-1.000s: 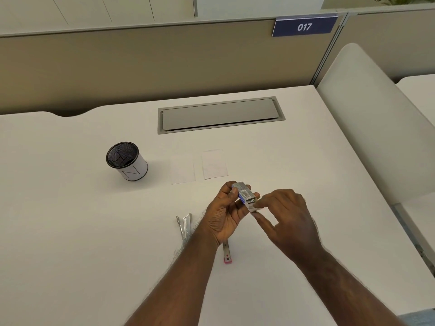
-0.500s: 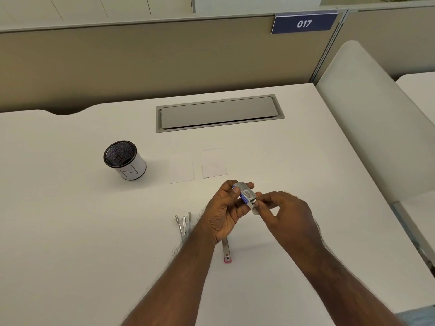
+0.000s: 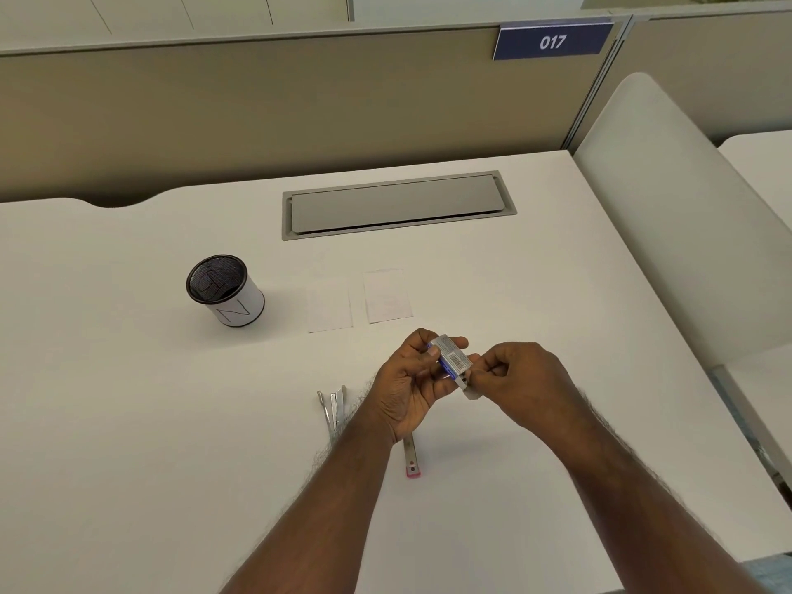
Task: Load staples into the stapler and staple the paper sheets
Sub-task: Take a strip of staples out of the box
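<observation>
My left hand (image 3: 407,383) grips a small staple box (image 3: 450,355) with a barcode and blue edge, above the white desk (image 3: 150,443). My right hand (image 3: 518,379) pinches the box's inner tray (image 3: 469,390), which sticks out at the lower right end. The opened stapler lies on the desk under my left forearm: its metal part (image 3: 333,407) shows on the left, and its pink-tipped arm (image 3: 411,460) shows below my left wrist. Two small white paper sheets (image 3: 329,308) (image 3: 387,295) lie side by side farther back.
A black mesh pen cup (image 3: 225,291) wrapped in white paper stands at the left. A grey cable hatch (image 3: 396,203) is set into the desk at the back. A beige partition wall rises behind it, and a white chair back (image 3: 668,216) stands at the right.
My right hand's fingers have curled in and closed on the end of the staple box, and the inner tray has slid out a little toward the lower right. My left hand stays put.
</observation>
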Demonstrator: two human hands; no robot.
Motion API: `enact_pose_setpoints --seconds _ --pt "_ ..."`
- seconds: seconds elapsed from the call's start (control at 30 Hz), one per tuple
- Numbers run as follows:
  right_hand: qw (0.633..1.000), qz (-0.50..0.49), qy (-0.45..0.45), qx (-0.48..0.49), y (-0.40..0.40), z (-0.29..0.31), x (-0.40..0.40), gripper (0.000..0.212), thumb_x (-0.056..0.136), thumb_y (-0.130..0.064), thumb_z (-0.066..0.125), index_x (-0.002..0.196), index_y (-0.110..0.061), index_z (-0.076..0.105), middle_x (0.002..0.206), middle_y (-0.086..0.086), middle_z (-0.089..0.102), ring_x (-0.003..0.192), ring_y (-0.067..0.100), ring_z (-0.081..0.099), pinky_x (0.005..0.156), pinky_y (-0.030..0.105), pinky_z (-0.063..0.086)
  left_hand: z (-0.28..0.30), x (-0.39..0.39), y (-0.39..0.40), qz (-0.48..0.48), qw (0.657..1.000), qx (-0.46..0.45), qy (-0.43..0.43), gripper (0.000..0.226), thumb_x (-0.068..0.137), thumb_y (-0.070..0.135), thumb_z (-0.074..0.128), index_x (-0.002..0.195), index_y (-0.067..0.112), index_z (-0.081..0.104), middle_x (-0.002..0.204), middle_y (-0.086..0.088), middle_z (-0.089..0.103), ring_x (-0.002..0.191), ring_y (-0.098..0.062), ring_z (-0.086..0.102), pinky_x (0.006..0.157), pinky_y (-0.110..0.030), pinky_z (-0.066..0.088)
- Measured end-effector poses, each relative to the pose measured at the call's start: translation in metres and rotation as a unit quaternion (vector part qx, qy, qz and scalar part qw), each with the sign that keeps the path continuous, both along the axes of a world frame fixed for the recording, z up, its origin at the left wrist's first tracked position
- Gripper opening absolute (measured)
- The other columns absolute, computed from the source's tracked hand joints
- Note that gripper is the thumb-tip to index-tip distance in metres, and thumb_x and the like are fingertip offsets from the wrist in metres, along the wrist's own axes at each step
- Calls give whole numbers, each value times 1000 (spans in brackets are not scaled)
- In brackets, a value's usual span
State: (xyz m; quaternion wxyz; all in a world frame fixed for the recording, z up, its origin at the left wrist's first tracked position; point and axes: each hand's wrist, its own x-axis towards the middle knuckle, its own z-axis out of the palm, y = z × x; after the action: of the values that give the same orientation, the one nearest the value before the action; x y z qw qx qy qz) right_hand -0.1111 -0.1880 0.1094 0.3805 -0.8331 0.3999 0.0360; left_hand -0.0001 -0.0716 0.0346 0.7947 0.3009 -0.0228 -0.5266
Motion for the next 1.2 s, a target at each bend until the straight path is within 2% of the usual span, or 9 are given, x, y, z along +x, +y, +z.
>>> enact_pose_setpoints --seconds 0.13,0.3,0.53,0.67,0.77,0.9,1.07,1.13,1.2 --pt "1000 3 -4 0 2 0 0 13 75 -34 67 64 -27 68 56 -24 66 40 -2 49 47 21 37 -1 -1 1 -7 999 15 -30 7 89 10 55 95 11 59 105 -17 71 93 -28 71 68 -30 61" --pt "999 -25 -3 -30 3 -1 -3 19 74 -47 70 63 -32 68 59 -27 66 47 -5 54 50 22 38 0 1 0 -21 994 33 -100 12 87 7 62 96 13 60 101 -11 70 91 -25 71 74 -29 59" --pt "999 0 -18 -42 5 2 -3 19 77 -49 70 61 -38 69 66 -29 67 51 -2 56 47 21 38 0 1 0 -16 995 33 -90 8 88 9 60 93 15 61 101 -10 72 91 -24 72 70 -28 60" --pt "998 20 -20 -61 7 2 -2 19 74 -53 69 62 -39 66 70 -25 69 58 3 61 53 27 50 1 1 0 -7 996 30 -81 11 88 9 58 88 17 65 101 -10 73 92 -23 72 71 -28 60" --pt "998 24 -19 -56 7 0 -1 17 74 -50 69 63 -37 66 67 -24 67 60 3 62 56 28 52 1 0 0 -2 997 26 -71 13 88 8 58 87 18 66 101 -11 73 92 -24 72 70 -27 60" --pt "1000 11 -25 -5 3 -1 0 18 75 -42 72 62 -30 70 63 -29 67 60 -1 62 55 24 48 1 0 0 -1 997 20 -68 8 88 7 57 91 13 61 100 -12 73 91 -24 72 69 -28 61" --pt "999 22 -1 26 -2 3 2 17 77 -35 69 62 -26 70 61 -21 70 64 13 69 58 27 53 2 -2 0 -11 997 25 -76 9 87 8 58 90 15 63 100 -11 73 88 -22 72 67 -27 60" --pt "999 30 5 26 -1 3 3 17 78 -33 67 63 -26 70 62 -13 72 60 14 67 54 26 51 2 -2 0 -16 997 25 -73 8 87 8 58 90 15 62 100 -11 72 86 -21 72 66 -27 60" --pt "1000 29 4 9 1 3 3 17 77 -34 67 62 -26 69 59 -12 70 53 11 61 51 26 49 2 -1 0 -18 997 23 -67 8 87 8 58 93 13 60 101 -12 72 85 -20 72 65 -26 60"
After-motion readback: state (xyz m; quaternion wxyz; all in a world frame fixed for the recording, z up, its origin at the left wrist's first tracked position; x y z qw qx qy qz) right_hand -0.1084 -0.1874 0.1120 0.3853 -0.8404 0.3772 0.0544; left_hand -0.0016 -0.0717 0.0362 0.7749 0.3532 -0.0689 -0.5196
